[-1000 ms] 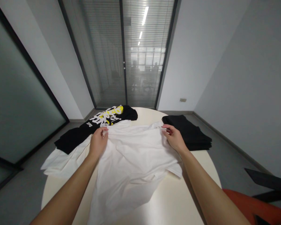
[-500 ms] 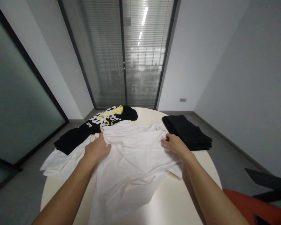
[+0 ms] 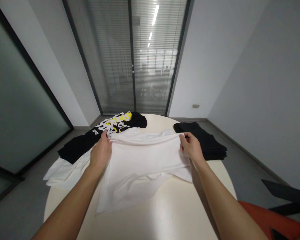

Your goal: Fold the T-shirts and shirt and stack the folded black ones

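A white garment, probably a T-shirt, is stretched between my two hands over the table. My left hand pinches its upper left edge. At the upper right edge my right hand grips the fabric between thumb and fingers. The top edge runs nearly straight between them, while the lower part hangs toward me in loose wrinkles. Just behind my left hand lies a black shirt with a white and yellow print. More white clothing lies under and beside that shirt.
A folded stack of black clothes sits at the right rear of the round cream table. A red and black chair stands at the lower right. Beyond the table are walls and a glass partition with blinds.
Both hands have risen and moved away from me, still gripping the white garment. Its top edge is pulled straighter, and its lower end has drawn up off the near part of the table.
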The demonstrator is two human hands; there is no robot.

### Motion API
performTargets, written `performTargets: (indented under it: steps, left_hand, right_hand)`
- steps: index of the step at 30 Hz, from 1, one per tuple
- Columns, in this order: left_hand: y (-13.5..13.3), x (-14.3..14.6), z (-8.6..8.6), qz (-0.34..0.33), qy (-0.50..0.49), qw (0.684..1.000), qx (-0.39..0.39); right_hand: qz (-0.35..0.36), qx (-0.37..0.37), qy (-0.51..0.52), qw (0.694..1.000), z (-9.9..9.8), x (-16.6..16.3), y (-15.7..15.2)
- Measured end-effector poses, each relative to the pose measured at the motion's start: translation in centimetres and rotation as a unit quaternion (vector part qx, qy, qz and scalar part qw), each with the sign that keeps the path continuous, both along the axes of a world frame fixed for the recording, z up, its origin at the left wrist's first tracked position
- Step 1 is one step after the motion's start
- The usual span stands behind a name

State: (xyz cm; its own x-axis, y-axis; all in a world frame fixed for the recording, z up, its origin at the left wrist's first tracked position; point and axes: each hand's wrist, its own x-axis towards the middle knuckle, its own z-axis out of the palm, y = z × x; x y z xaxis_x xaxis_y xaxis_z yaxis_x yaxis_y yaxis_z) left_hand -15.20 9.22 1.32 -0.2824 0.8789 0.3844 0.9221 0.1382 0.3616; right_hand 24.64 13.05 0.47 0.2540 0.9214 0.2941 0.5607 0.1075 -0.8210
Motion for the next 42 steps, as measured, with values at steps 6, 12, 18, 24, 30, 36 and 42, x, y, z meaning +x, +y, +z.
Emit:
performTargets:
  steps: [6, 12, 18, 24, 30, 36, 42]
  left_hand:
    - [1.8, -1.0, -2.0, -0.067, -0.221, 0.968, 0.103]
    - [1.0, 0.5, -3.0, -0.113, -0.077, 0.990, 0.024]
    - [-0.8, 1.4, -1.2, -0.020, 0.079, 0.992, -0.092]
    - [-0.6, 0.3, -1.2, 0.033, 0.104, 0.975, -0.195]
    - [0.3, -0.7, -1.6, 0.006, 0.028, 0.995, -0.091]
    - [2.0, -1.6, -0.9, 0.010, -0.193, 0.970, 0.145]
    - [2.7, -2.1, -0.5, 0.041, -0.437, 0.875, 0.205]
  right_hand:
    - [0.128, 0.061, 0.167, 0.976, -2.6, -0.1, 1.9]
    - [0.191, 0.052, -0.012, 0.980, -3.0, -0.2, 0.9]
    - [0.019, -0.061, -0.259, 0.964, -1.7, 0.0, -0.4]
    - [0.004, -0.142, -0.323, 0.936, -2.0, -0.4, -0.8]
    - [-0.028, -0.079, -0.243, 0.966, -0.4, -0.8, -0.7]
    - [-0.018, 0.057, -0.024, 0.998, 0.2, 0.0, 0.1]
    - [-0.006, 0.014, 0.225, 0.974, -0.1, 0.8, 1.3]
